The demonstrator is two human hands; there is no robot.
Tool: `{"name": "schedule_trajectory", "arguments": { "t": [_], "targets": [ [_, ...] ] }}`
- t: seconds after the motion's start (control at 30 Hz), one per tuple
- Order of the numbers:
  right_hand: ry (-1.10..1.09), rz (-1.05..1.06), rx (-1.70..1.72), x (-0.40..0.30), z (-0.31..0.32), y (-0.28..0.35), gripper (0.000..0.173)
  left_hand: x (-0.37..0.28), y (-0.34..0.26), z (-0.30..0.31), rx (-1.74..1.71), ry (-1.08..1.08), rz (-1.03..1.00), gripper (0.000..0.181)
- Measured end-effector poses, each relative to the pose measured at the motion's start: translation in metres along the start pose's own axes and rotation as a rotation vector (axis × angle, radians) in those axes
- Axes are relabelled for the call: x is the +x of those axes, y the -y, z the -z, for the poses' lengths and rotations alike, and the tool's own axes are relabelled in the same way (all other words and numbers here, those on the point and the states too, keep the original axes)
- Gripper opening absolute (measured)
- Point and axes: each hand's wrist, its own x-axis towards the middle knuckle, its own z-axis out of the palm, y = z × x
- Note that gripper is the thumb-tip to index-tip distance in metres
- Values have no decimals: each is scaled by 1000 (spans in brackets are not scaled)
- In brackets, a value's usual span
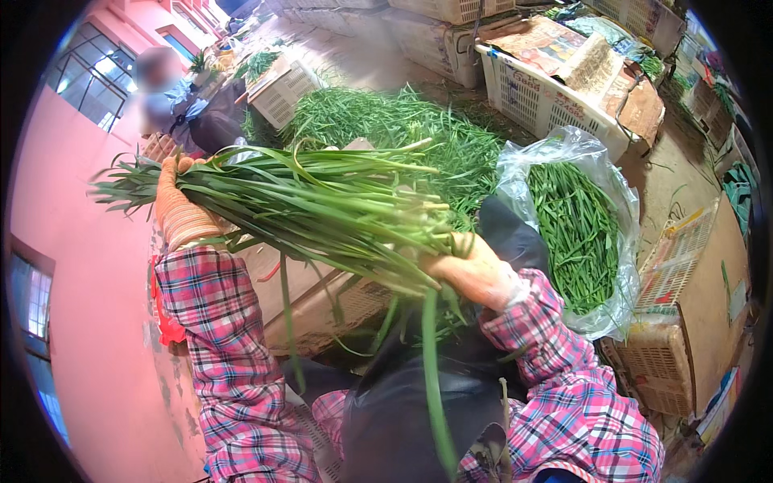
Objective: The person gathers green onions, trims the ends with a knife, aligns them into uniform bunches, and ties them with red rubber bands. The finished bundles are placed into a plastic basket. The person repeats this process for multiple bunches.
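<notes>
A large bunch of long flat-leaved greens (314, 193), like garlic chives, is held across in front of me. My left hand (181, 202), in an orange knitted glove, closes around it near the leaf tips. At the pale stem end, my right hand (474, 271) grips the lower side of the bunch; some stems hide its fingers. Several loose leaves hang from the bunch, and one long leaf (436, 374) droops over my dark apron (398, 410). Below the bunch, a crate with a board (356, 302) is partly covered.
Beyond the bunch lies a heap of loose greens (392, 118). To the right stands a clear plastic bag (631, 205) of greens, near a cardboard-sided crate (694, 338) and a white crate (531, 99). A person (187, 108) sits by the pink wall (90, 253).
</notes>
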Motion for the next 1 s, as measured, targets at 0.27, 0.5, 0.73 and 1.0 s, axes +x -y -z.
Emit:
{"name": "schedule_trajectory", "arguments": {
  "t": [0.27, 0.5, 0.73, 1.0],
  "targets": [
    [-516, -73, 130, -92, 61, -2, 10, 57, -38, 48, 131, 147, -54, 28],
    [-528, 329, 632, -54, 128, 6, 23, 16, -65, 85, 2, 402, 20, 23],
    [-387, 89, 74, -3, 91, 4, 27, 2, -45, 99, -152, 445, -101, 12],
    [91, 340, -150, 70, 12, 20, 38, -50, -15, 67, -184, 479, -150, 25]
  ]
}}
